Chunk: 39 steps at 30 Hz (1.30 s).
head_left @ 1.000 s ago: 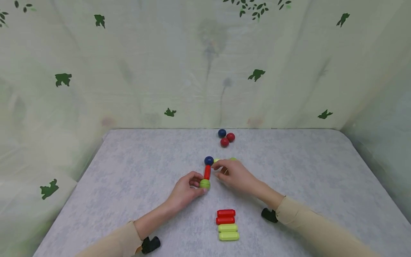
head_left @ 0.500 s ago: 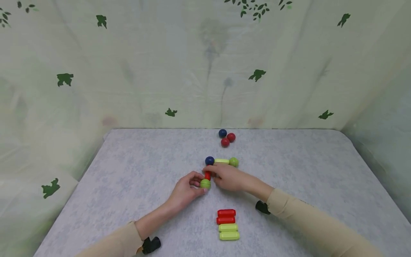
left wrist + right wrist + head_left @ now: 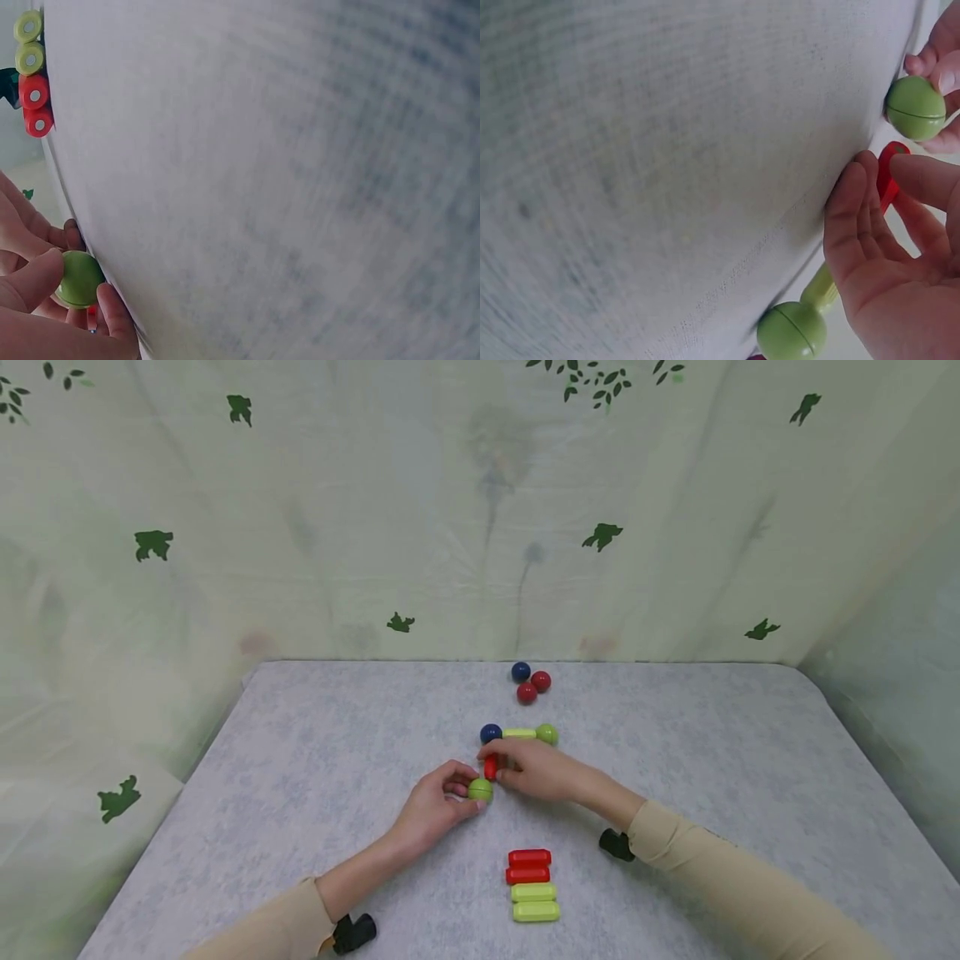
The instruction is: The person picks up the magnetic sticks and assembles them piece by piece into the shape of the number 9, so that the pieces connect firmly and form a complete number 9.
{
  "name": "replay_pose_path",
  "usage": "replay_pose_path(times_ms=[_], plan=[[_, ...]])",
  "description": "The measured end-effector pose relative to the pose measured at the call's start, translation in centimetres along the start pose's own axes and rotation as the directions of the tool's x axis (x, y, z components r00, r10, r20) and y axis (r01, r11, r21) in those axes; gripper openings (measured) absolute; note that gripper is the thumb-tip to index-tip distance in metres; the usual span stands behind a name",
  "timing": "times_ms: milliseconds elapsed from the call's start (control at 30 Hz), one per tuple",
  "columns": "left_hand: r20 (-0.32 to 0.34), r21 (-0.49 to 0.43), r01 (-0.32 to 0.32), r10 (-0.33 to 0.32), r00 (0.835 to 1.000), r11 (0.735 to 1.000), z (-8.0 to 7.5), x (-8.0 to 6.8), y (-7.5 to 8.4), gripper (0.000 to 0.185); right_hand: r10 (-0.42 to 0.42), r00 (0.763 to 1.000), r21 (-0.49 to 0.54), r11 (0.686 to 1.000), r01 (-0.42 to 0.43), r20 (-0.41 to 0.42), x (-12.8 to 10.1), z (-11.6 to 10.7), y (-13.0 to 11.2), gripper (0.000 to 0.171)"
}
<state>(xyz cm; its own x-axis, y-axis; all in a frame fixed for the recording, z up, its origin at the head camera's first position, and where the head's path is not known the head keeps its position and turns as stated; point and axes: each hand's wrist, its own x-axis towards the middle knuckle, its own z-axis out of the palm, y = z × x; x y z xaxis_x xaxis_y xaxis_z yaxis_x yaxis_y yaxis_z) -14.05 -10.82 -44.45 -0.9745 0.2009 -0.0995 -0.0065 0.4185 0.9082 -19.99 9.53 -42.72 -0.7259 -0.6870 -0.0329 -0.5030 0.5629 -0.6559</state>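
A green ball (image 3: 480, 790) lies on the grey table (image 3: 315, 777), and my left hand (image 3: 459, 790) grips it between thumb and fingers; the left wrist view shows this green ball (image 3: 79, 278) inside the curled fingers. A short red rod (image 3: 491, 767) runs from it up to a blue ball (image 3: 491, 733). My right hand (image 3: 501, 763) pinches the red rod (image 3: 889, 176). From the blue ball a yellow-green rod (image 3: 519, 734) leads right to a second green ball (image 3: 547, 734), which nobody touches.
One blue ball (image 3: 521, 672) and two red balls (image 3: 534, 687) sit together near the table's far edge. Close to me lie two red rods (image 3: 528, 867) and two yellow-green rods (image 3: 535, 902) side by side. A leaf-patterned curtain (image 3: 375, 527) surrounds the table.
My right hand has slid left, off the yellow-green rod and green ball, and now pinches the red rod. The left hand has stayed on its green ball.
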Motion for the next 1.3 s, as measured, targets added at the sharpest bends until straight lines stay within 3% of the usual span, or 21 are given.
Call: replay_pose_path(times_ms=[433, 800, 1067, 1300], plan=[[-0.007, 0.0, -0.004, 0.004, 1.0, 1.0, 0.0, 0.1, 0.0, 0.03, 0.024, 1.0, 0.041, 0.999, -0.024, -0.008, 0.0, -0.1, -0.1, 0.029], [0.055, -0.018, -0.009, 0.01, 0.998, 1.0, -0.2, -0.1, 0.4, 0.028, 0.026, 1.0, 0.033, 0.999, -0.026, -0.001, -0.4, 0.2, 0.0, 0.034], [0.077, -0.027, 0.029, -0.026, 0.997, 0.999, 0.1, -0.2, 1.4, 0.026, 0.018, 1.0, 0.093, 0.996, -0.018, 0.003, -2.4, -0.1, 0.0, 0.04], [0.084, -0.03, 0.034, -0.031, 0.996, 0.999, 0.2, 0.0, 1.6, 0.025, 0.07, 0.997, 0.134, 0.989, -0.069, -0.006, -5.0, -0.3, -0.7, 0.042]])
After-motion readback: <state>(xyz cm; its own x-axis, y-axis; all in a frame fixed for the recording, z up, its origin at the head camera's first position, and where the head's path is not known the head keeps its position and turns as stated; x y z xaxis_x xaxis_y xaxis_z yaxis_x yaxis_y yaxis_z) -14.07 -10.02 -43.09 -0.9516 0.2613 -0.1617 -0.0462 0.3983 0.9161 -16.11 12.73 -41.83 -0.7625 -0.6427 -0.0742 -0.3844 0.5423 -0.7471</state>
